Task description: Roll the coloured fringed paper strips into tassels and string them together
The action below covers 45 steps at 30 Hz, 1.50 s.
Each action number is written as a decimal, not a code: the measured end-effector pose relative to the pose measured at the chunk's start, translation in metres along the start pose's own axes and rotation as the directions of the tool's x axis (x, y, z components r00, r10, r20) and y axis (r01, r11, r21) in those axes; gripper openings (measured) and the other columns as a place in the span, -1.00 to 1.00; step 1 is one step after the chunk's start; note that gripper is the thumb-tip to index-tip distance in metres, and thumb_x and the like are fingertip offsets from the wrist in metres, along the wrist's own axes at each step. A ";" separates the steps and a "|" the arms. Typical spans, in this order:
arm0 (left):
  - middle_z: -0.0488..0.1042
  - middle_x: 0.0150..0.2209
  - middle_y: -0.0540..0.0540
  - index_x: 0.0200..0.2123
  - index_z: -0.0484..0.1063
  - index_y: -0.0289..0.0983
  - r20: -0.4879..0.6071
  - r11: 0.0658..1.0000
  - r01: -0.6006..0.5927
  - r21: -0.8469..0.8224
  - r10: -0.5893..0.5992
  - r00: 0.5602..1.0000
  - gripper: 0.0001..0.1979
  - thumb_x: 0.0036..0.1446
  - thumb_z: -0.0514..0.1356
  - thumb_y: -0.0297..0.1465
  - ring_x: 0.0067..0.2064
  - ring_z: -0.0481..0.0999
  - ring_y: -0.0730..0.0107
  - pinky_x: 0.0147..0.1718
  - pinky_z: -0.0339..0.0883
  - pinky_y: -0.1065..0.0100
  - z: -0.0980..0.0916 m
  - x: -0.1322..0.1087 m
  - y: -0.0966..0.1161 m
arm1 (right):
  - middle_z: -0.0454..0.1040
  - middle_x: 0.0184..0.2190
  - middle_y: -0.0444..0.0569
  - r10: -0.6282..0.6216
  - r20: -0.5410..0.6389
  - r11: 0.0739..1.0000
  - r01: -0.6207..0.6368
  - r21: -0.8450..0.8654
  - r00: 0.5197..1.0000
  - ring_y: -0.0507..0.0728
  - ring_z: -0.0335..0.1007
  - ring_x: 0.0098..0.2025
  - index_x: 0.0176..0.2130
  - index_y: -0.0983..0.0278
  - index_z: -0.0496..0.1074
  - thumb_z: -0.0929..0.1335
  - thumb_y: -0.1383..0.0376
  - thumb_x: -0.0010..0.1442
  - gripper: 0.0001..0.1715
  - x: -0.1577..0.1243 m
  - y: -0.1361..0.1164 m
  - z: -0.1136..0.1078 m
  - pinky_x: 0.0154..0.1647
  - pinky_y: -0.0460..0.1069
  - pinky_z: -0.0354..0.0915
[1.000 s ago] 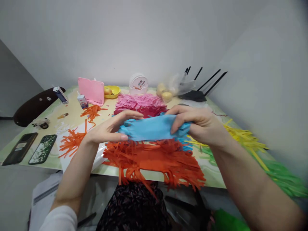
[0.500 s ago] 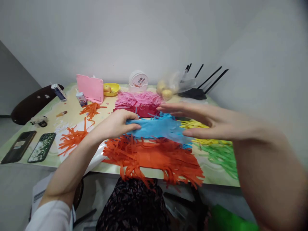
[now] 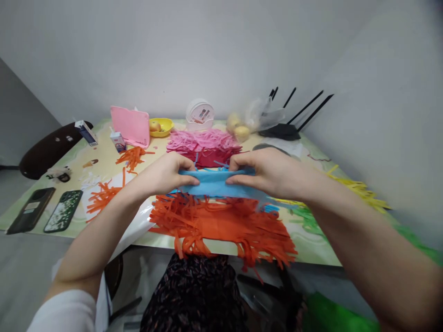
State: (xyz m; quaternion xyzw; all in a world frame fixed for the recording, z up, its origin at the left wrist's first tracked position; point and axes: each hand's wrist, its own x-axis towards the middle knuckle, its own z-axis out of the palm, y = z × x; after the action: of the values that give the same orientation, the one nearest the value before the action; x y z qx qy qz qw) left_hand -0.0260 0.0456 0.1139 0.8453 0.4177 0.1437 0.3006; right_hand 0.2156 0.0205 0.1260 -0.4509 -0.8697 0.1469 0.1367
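Observation:
A blue fringed tissue paper (image 3: 212, 184) is stretched between my hands above the table. My left hand (image 3: 176, 173) pinches its left part between thumb and fingers. Further right, my right hand (image 3: 256, 170) grips its upper edge in a similar pinch. Just in front of it lies an orange fringed tissue paper (image 3: 221, 223), its cut strips hanging over the table's near edge. Behind the blue paper rest a dark pink fringed paper (image 3: 211, 159) and a light pink one (image 3: 204, 139). My right forearm partly hides yellow strips (image 3: 363, 191) and green strips (image 3: 311, 221).
Two phones (image 3: 62, 211) lie at the left. Towards the back stand a pink tablet case (image 3: 129, 125), milk cartons (image 3: 118, 142), a yellow bowl (image 3: 166, 127) and a white round container (image 3: 200, 114). Yellow fruit (image 3: 241, 133) and a black router (image 3: 282, 132) are at the back right.
My right hand has moved left and closed on the blue paper; before, it was held open over the paper's right end. My left hand keeps its pinch.

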 end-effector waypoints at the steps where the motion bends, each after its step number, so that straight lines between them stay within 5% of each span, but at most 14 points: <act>1: 0.27 -0.63 0.10 -0.57 0.40 -0.32 0.015 1.000 0.000 -0.015 0.000 1.000 -0.77 0.00 0.26 -0.30 -0.56 0.19 0.56 -0.55 0.00 0.47 -0.001 0.000 0.000 | 0.35 -0.61 -0.19 0.000 -0.001 1.000 0.000 0.005 1.000 0.00 0.18 -0.56 -0.49 0.24 0.35 0.39 0.21 0.13 -0.77 0.000 0.000 0.000 -0.50 -0.07 0.04; 15: 0.25 -0.62 0.10 -0.56 0.40 -0.32 0.057 0.999 -0.032 -0.031 0.034 0.998 -0.78 0.01 0.25 -0.30 -0.55 0.17 0.56 -0.55 -0.01 0.46 -0.002 -0.003 0.004 | 0.41 -0.49 -0.13 -0.022 -0.009 0.991 0.023 0.134 1.000 0.03 0.24 -0.47 -0.42 0.24 0.36 0.40 0.14 0.11 -0.76 -0.004 0.003 0.003 -0.46 -0.07 0.09; 25: 0.27 -0.58 0.07 -0.54 0.36 -0.32 0.038 0.988 -0.048 -0.147 0.054 0.998 -0.64 0.14 0.19 -0.16 -0.53 0.23 0.55 -0.53 0.07 0.47 0.015 -0.012 -0.018 | 0.32 -0.59 -0.17 0.112 -0.072 0.935 -0.080 0.345 0.991 0.01 0.15 -0.52 -0.48 0.26 0.36 0.37 0.06 0.12 -0.66 -0.015 0.015 0.032 -0.48 -0.08 0.08; 32: 0.32 -0.55 0.06 -0.50 0.41 -0.32 0.055 0.986 -0.045 -0.164 0.054 0.997 -0.66 0.16 0.18 -0.17 -0.50 0.27 0.52 -0.48 0.12 0.47 0.018 -0.015 -0.022 | 0.53 -0.41 -0.09 0.086 -0.004 0.926 -0.079 0.369 0.996 0.09 0.38 -0.37 -0.33 0.25 0.52 0.39 0.07 0.13 -0.71 -0.014 0.016 0.034 -0.36 -0.05 0.22; 37: 0.33 -0.55 0.05 -0.48 0.43 -0.32 0.073 0.988 -0.047 -0.145 0.058 0.996 -0.68 0.16 0.17 -0.19 -0.49 0.27 0.51 -0.49 0.12 0.48 0.017 -0.013 -0.022 | 0.40 -0.58 -0.15 0.105 -0.006 0.949 -0.098 0.301 0.994 0.03 0.25 -0.51 -0.51 0.25 0.44 0.38 0.10 0.14 -0.68 -0.013 0.012 0.036 -0.46 -0.07 0.13; 45: 0.37 -0.53 0.03 -0.49 0.42 -0.32 0.055 0.990 -0.050 -0.131 0.057 0.997 -0.71 0.16 0.16 -0.23 -0.46 0.31 0.49 -0.46 0.14 0.47 0.016 -0.013 -0.019 | 0.47 -0.48 -0.13 0.127 -0.052 0.945 -0.105 0.310 0.991 0.06 0.31 -0.44 -0.39 0.25 0.47 0.40 0.12 0.10 -0.76 -0.013 0.010 0.037 -0.40 -0.07 0.16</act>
State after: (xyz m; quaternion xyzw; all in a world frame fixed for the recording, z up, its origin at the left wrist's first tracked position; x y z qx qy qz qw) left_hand -0.0375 0.0376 0.0895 0.8388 0.3756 0.1534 0.3631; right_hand 0.2166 0.0107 0.0870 -0.4794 -0.8029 0.2719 0.2270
